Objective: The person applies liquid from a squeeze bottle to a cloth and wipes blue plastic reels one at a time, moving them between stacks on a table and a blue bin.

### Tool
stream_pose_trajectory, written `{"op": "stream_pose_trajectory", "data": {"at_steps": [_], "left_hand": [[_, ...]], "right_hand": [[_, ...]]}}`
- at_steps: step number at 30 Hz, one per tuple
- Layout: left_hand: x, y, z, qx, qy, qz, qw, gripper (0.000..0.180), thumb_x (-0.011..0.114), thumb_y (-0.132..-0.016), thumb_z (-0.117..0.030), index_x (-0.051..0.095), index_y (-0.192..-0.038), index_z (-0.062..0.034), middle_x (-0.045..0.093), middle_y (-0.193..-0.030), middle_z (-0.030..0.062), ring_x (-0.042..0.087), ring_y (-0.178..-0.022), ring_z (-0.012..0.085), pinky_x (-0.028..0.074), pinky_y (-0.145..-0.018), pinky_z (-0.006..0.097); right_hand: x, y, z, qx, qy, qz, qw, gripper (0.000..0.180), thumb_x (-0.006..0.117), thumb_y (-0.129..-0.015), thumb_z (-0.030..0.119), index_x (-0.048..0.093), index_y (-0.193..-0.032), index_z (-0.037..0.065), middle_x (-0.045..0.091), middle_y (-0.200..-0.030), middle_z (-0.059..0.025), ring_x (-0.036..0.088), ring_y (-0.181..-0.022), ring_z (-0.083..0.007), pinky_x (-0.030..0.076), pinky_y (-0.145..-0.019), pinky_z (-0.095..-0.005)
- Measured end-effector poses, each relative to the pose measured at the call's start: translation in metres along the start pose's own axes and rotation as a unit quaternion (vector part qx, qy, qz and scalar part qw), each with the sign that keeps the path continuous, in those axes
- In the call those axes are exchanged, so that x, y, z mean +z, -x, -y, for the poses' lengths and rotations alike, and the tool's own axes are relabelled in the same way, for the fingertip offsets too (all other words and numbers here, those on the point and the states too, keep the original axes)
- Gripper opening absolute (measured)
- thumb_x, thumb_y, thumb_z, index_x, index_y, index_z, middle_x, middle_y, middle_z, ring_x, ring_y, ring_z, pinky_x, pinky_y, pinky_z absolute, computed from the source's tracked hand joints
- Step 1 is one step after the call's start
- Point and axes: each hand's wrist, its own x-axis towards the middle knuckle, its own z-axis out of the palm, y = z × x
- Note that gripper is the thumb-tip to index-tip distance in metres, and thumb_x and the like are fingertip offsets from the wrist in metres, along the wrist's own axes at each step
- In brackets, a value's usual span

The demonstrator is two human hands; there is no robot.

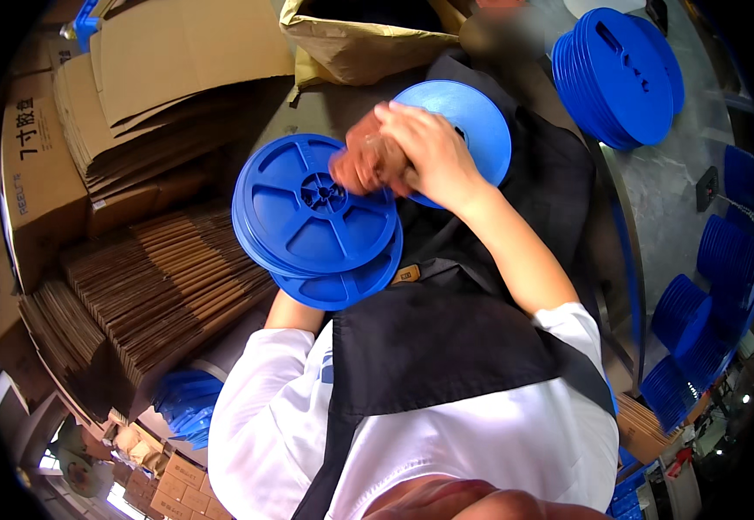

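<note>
Two or more blue plastic reels [294,230] lie stacked at the left of my lap, the upper one with a spoked face. My left forearm [293,314] passes under them, and the reels hide at least part of my left hand. Reddish, motion-smeared fingers [366,160] show over the reels' right edge; whose hand they belong to is unclear. My right hand [437,156] meets them with its fingers bent, closed around something I cannot make out. A lighter blue reel disc [481,130] is behind my right hand, against the black apron [550,182].
Flattened cardboard [190,61] and a row of folded cartons [177,269] fill the left side. A tan sack [368,43] stands ahead. On the grey table [654,199] at right are a stack of blue reels [615,78] and several more along its far edge.
</note>
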Motion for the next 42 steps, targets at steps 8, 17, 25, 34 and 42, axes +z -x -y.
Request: {"op": "stream_pose_trajectory", "data": {"at_steps": [8,17,25,34,42], "left_hand": [[-0.011,-0.01,0.015,-0.012,0.02,0.008,1.0,0.056,0.065,-0.089,-0.001,0.041,-0.139,-0.0002,0.064,-0.107,0.0126,0.065,-0.103,0.0234,0.054,-0.092,0.041],[0.002,-0.008,0.003,-0.001,0.01,-0.003,1.0,0.054,0.066,-0.088,-0.002,0.042,-0.137,-0.0002,0.064,-0.108,0.0127,0.065,-0.104,0.0242,0.055,-0.091,0.041],[0.03,-0.015,-0.008,0.017,-0.003,-0.011,1.0,0.052,0.066,-0.088,-0.002,0.044,-0.135,-0.0001,0.063,-0.109,0.0128,0.065,-0.104,0.0251,0.055,-0.09,0.04],[0.05,-0.011,-0.013,0.017,0.005,-0.05,0.999,0.05,0.067,-0.088,-0.002,0.045,-0.133,-0.0001,0.063,-0.109,0.0129,0.065,-0.104,0.0262,0.056,-0.089,0.04],[0.081,0.0,-0.025,-0.003,0.023,-0.114,0.993,0.048,0.068,-0.088,-0.003,0.047,-0.131,-0.0001,0.063,-0.11,0.013,0.065,-0.105,0.0271,0.056,-0.088,0.039]], "right_hand": [[-0.044,0.078,-0.047,-0.115,0.11,-0.081,0.984,0.019,0.064,-0.083,0.009,0.058,-0.1,0.01,0.06,-0.13,-0.0098,0.056,-0.121,-0.0272,0.046,-0.096,-0.0383],[-0.055,0.054,-0.025,0.359,-0.577,-0.342,0.649,0.046,0.047,-0.1,0.025,0.046,-0.135,-0.004,0.051,-0.139,-0.0146,0.049,-0.129,-0.023,0.035,-0.111,-0.0341],[0.011,0.029,0.013,0.116,0.041,-0.199,0.972,0.038,0.072,-0.081,0.012,0.062,-0.116,0.003,0.065,-0.114,-0.009,0.063,-0.104,-0.0278,0.048,-0.09,-0.0372],[-0.024,-0.047,0.055,0.13,-0.363,-0.07,0.92,0.044,0.077,-0.074,0.021,0.058,-0.111,0.005,0.066,-0.099,-0.0092,0.064,-0.096,-0.0284,0.049,-0.088,-0.0322],[-0.047,0.068,0.046,0.108,-0.355,-0.04,0.928,0.042,0.077,-0.069,-0.002,0.061,-0.107,0.005,0.063,-0.12,-0.0114,0.06,-0.111,-0.0251,0.046,-0.097,-0.0358]]}}
